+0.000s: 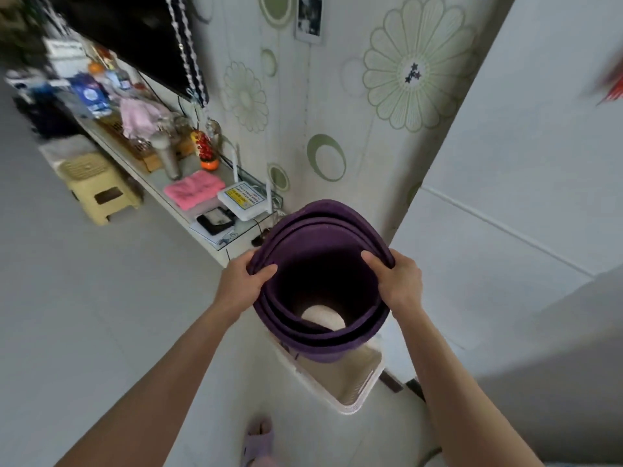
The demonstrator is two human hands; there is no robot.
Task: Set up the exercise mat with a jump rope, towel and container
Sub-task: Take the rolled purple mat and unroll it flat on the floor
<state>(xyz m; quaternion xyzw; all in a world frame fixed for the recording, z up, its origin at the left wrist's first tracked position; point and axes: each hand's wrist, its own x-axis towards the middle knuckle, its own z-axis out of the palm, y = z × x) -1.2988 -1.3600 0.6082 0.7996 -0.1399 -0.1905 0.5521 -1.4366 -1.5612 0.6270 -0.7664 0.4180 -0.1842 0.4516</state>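
A purple exercise mat, loosely rolled into an upright tube, stands in a white basket on the floor by the wall corner. My left hand grips the tube's top rim on the left, thumb inside. Opposite it, my right hand holds the rim on the right in the same way. A folded pink towel lies on the long shelf at the left, and a steel bottle stands behind it. I see no jump rope.
The shelf also carries a white router, a dark device, a tea tray and clutter under a wall-mounted television. A yellow plastic stool stands on the pale tiled floor. My slippered foot is near the basket.
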